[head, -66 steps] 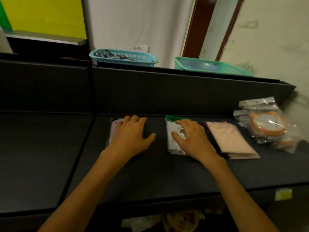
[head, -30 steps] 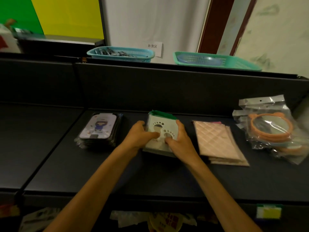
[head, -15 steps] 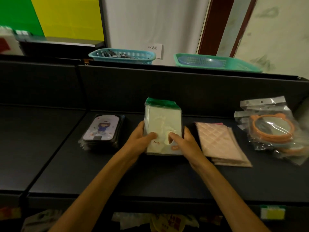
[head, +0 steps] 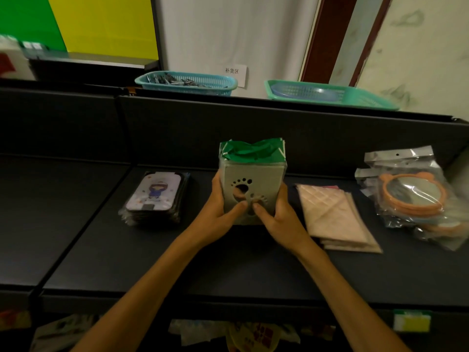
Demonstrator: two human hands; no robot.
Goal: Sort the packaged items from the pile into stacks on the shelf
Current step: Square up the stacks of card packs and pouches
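A stack of pale paw-print packets [head: 253,181] with green header cards stands upright on the dark shelf [head: 228,270]. My left hand [head: 218,212] grips its left side and my right hand [head: 279,214] grips its right side, thumbs pressed on the front. A stack of cartoon phone cases [head: 154,196] lies to the left. Pink quilted pads [head: 335,217] lie stacked to the right. Bagged orange bear-ear mirrors [head: 411,196] are piled at the far right.
The shelf's black back panel [head: 253,128] rises behind the stacks. Two teal baskets [head: 187,82] [head: 327,94] sit above it. More packaged goods [head: 253,336] show below the shelf's front edge, and a price tag [head: 411,321] hangs at the lower right.
My left hand left the phone cases and joined the right on the paw-print packets. Both hands tipped that stack from lying flat to standing upright.
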